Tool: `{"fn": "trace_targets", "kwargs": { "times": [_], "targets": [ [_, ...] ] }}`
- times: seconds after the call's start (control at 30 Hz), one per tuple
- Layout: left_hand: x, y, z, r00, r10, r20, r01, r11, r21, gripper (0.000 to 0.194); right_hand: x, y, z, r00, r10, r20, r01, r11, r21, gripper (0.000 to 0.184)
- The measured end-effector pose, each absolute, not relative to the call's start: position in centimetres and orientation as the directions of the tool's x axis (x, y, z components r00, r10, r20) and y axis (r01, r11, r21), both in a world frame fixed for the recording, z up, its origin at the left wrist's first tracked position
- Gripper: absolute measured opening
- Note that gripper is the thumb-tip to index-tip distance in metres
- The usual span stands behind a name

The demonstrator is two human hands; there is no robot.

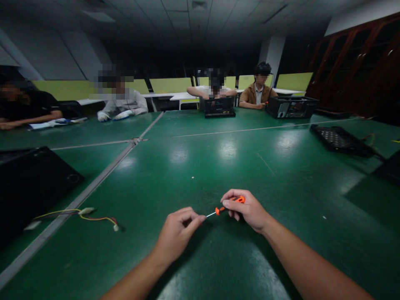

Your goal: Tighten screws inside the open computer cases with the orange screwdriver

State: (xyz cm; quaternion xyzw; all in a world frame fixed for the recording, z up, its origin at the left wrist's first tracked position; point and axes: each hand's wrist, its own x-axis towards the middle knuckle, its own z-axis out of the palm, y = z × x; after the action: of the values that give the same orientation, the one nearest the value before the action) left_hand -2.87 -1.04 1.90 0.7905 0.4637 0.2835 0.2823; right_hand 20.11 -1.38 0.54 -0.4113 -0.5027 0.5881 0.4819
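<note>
An orange-and-black screwdriver (230,205) is held above the green table, its thin metal shaft pointing left. My right hand (245,208) is closed round the handle, with the thumb along its side. At the shaft's far end, the thumb and forefinger of my left hand (179,231) are pinched together on the tip. Whether a small part also sits between those fingertips is hidden. Both hands are low over the middle of the near table.
A black case (34,187) lies at the left, with a bundle of thin cables (83,211) beside it. A black perforated panel (339,139) rests at the right. Across the green table (175,171) sit several people, two of them by open computer cases (292,107).
</note>
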Motion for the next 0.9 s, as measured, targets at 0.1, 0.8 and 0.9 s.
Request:
{"fn": "trace_targets", "kwargs": {
  "times": [0.1, 0.8, 0.9],
  "targets": [
    [-3.0, -1.0, 1.8, 0.398, 0.894, 0.208, 0.560, -0.416, 0.716, 0.028, 20.1, -1.4, 0.6, -0.192, 0.981, 0.002, -0.162, -0.030, -0.986, 0.028],
    [-2.8, -1.8, 1.7, 0.676, 0.730, 0.100, 0.431, -0.501, 0.750, 0.028, 20.0, -1.4, 0.1, -0.246, 0.969, 0.025, -0.293, -0.050, -0.955, 0.030],
    [-2.8, -1.9, 1.7, 0.719, 0.689, 0.092, 0.421, -0.537, 0.731, 0.031, 19.8, -1.3, 0.1, -0.257, 0.966, 0.035, -0.295, -0.044, -0.954, 0.029]
  ]
}}
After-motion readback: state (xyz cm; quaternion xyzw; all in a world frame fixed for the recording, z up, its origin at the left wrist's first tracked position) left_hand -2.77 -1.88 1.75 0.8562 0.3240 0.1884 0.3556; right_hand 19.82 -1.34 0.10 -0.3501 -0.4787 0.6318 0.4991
